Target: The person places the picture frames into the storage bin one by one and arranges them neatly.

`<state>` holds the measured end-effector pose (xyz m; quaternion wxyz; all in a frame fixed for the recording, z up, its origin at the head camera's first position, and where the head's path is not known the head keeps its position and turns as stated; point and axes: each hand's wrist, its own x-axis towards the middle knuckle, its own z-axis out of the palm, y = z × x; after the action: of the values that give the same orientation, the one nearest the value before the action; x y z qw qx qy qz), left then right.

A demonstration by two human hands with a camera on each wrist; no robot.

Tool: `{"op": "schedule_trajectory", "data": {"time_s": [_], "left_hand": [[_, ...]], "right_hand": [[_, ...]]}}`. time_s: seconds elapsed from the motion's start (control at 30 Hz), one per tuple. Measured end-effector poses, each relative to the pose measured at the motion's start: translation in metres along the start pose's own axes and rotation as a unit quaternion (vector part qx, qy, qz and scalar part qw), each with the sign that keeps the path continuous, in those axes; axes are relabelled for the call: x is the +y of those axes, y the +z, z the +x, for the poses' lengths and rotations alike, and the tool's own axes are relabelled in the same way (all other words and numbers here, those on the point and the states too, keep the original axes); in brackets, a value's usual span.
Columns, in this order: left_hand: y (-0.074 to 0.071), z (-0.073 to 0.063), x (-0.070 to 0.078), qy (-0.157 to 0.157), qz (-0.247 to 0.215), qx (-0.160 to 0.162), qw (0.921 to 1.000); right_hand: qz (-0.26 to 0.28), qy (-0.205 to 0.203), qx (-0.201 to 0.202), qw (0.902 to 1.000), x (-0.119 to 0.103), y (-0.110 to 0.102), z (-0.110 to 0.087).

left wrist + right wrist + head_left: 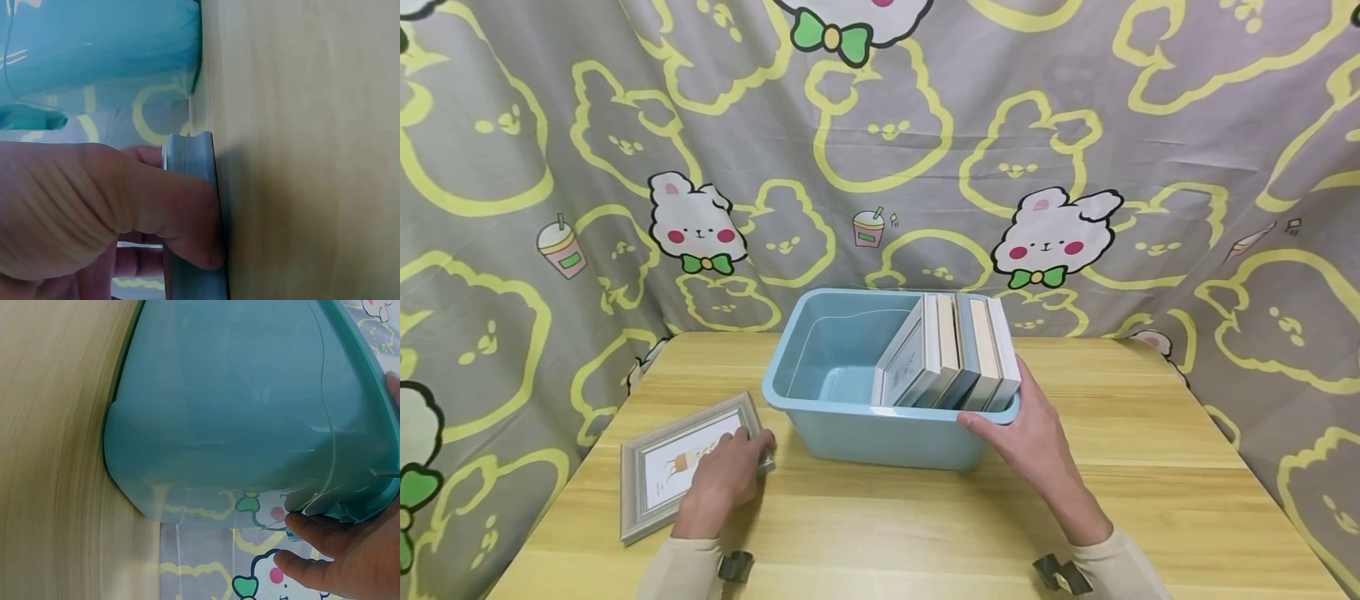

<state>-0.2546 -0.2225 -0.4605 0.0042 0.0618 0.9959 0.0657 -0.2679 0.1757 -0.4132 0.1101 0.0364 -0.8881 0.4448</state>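
Note:
A picture frame (647,492) with a grey-brown moulding and a small drawing lies flat on the table at the left. My left hand (724,471) grips its right-hand side. In the left wrist view the thumb (194,219) presses the frame's outer edge (190,156), with fingers on the far side. A light blue plastic bin (880,437) stands in the middle. Several picture frames (966,346) lean side by side in its right half. My right hand (1033,433) holds the bin's right front corner, thumb over the front rim and fingers (312,537) along the right side.
The bin's left half shows its bare floor (842,385). Beneath everything is a wood-grain table (880,533). A grey curtain (917,142) with yellow outlines and white rabbit faces hangs behind the table and along both sides.

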Motion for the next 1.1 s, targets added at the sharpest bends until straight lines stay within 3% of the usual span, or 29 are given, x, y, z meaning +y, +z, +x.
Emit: {"op": "schedule_trajectory", "data": {"time_s": [0.27, 0.63, 1.1], "left_hand": [[0.002, 0.002, -0.009, 0.009, 0.009, 0.023, 0.9997], [-0.001, 0.011, -0.011, 0.037, 0.020, 0.132, 0.9904], [-0.002, 0.014, -0.012, 0.024, 0.021, 0.146, 0.9888]], "right_hand": [[-0.002, -0.001, -0.001, 1.0000, -0.001, 0.001, 0.001], [0.002, -0.002, -0.001, 1.0000, 0.000, 0.000, 0.000], [-0.001, 0.001, -0.003, 1.0000, 0.000, 0.000, 0.000]]}}
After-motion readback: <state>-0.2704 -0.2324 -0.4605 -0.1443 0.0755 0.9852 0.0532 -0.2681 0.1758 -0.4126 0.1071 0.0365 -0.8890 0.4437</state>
